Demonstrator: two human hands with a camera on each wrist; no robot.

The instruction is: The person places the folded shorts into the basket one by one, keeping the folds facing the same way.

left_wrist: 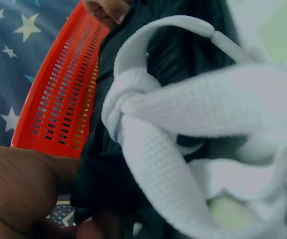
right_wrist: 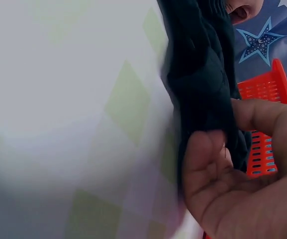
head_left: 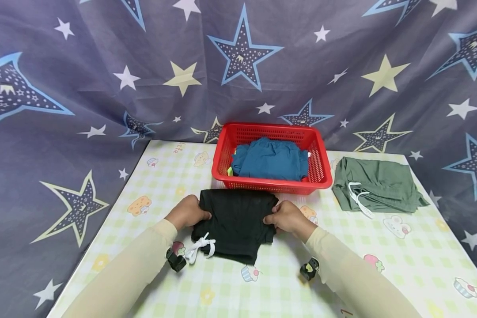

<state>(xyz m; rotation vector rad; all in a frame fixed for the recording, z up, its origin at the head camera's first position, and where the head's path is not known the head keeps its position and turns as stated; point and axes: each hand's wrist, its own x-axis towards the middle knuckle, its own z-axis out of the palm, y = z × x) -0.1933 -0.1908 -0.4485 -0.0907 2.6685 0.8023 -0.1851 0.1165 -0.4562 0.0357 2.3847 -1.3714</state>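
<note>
Folded black drawstring shorts (head_left: 236,221) lie before the red basket, between my two hands. My left hand (head_left: 187,212) pinches their left side, thumb on top. On the opposite side my right hand (head_left: 288,216) grips the edge between thumb and fingers. A knotted white drawstring (head_left: 200,246) hangs out at the near left corner onto the tablecloth; its loops (left_wrist: 158,109) fill much of the left wrist view. In the right wrist view, the right fingers (right_wrist: 203,169) curl under the dark cloth (right_wrist: 203,94), with the thumb against its other face.
Right behind the shorts stands a red plastic basket (head_left: 270,183) holding blue folded clothing (head_left: 272,159). A green folded garment (head_left: 377,183) with a white cord lies to its right. The table wears a checked cloth (head_left: 206,282); a starry curtain (head_left: 163,97) hangs behind.
</note>
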